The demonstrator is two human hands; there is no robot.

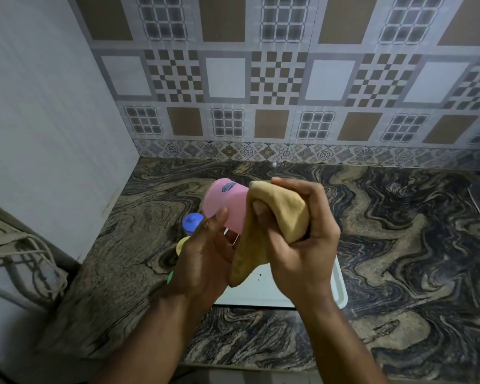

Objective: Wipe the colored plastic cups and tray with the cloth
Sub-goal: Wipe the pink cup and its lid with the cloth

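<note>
The left hand [205, 253] is gripping the light, probably slippery pink cup [227, 206] by its wall while the right hand [297, 236] is clutching the soft cloth [277, 217] against it.

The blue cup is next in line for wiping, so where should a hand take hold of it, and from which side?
Probably by its side wall just under the top, coming from above and the left. The blue cup stands on the counter with only its top showing; the left hand and pink cup cover its right side, and the yellow cup crowds it in front.
</note>
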